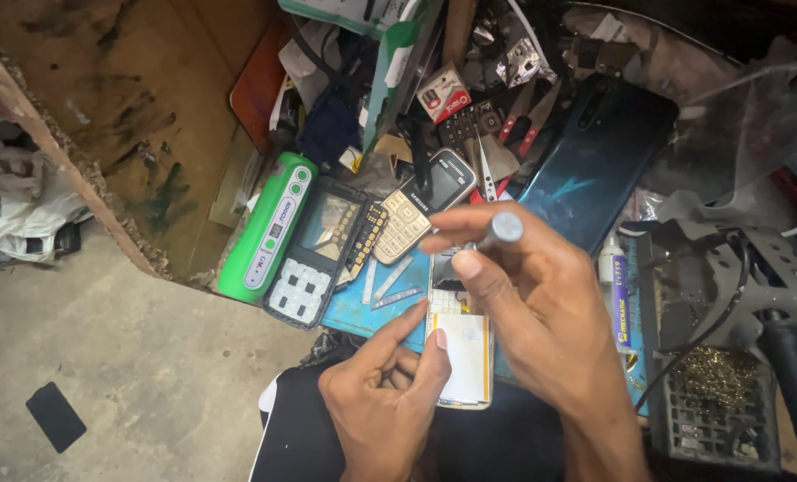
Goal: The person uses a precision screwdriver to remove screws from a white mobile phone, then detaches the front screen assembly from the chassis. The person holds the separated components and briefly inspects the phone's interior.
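A cluttered repair bench fills the right and upper frame, with a bare concrete floor point(121, 357) at lower left and a worn wooden panel point(121, 98) at upper left.

The left hand point(385, 402), at bottom centre, is loosely curled; its forefinger and thumb pinch the left edge of an opened keypad phone point(463, 357), which lies flat with a pale inner panel showing. The right hand point(541, 303), centre right, is closed around a grey-capped screwdriver point(504, 229), thumb and fingers gripping the shaft, the tool pointing down at the upper part of the opened phone. The tip is hidden behind the fingers.

Under the phone lies a blue work mat point(363, 308), carrying small metal strips point(389, 286). Just left of these sits a black phone housing point(313, 254) with its keypad openings empty, and beside that a green-and-white device point(269, 228), set diagonally. A silver-and-cream keypad phone point(421, 207) lies just above the hands. At upper right rests a dark blue smartphone back cover point(595, 165). A small white adhesive bottle point(614, 295) stands just right of the right hand. At far right is a soldering-iron stand point(715, 393) with brass cleaning wool. Tweezers, cables and packaging crowd the top centre.
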